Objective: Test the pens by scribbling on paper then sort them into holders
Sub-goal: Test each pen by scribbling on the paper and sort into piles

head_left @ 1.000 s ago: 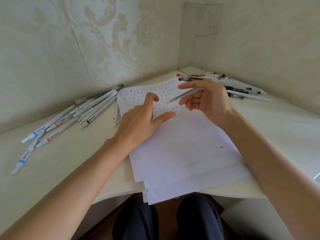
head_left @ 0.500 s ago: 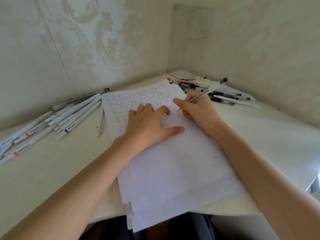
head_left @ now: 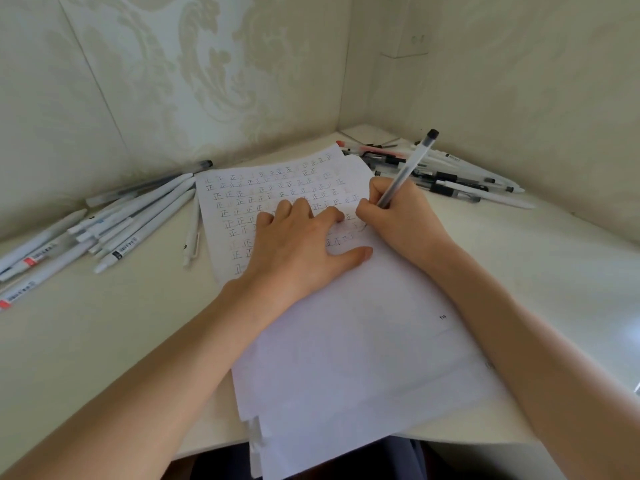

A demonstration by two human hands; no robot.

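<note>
1. The right hand (head_left: 398,216) has its grip closed around a pen (head_left: 408,168), fingers and thumb curled on the lower barrel.
2. That pen has a see-through grey barrel with a dark cap at its upper end. It is tilted, with the cap leaning toward the far right corner of the counter (head_left: 104,323) and the lower end down at the paper (head_left: 346,341). The fingers hide the tip.
3. The left hand (head_left: 298,247) lies flat on the paper just beside the right hand. Its fingers are straight and spread and its thumb is out to the side; its grip is open and holds nothing.
4. The top sheet is white. Its far half carries rows of one repeated handwritten character, some dark and some a faint orange. Its near half is blank apart from a small dark mark (head_left: 442,317) close to the right edge.
5. More sheets lie under it, and the stack overhangs the counter's near edge.
6. A left pile of pens (head_left: 131,220) lies along the counter's far left edge by the wall. Most are white, and a few have red or dark labels.
7. One white pen (head_left: 192,237) lies alone between that pile and the paper.
8. A right pile of pens (head_left: 450,181) fills the far right corner. It mixes white and clear barrels with black parts, and includes one reddish pen.
</note>
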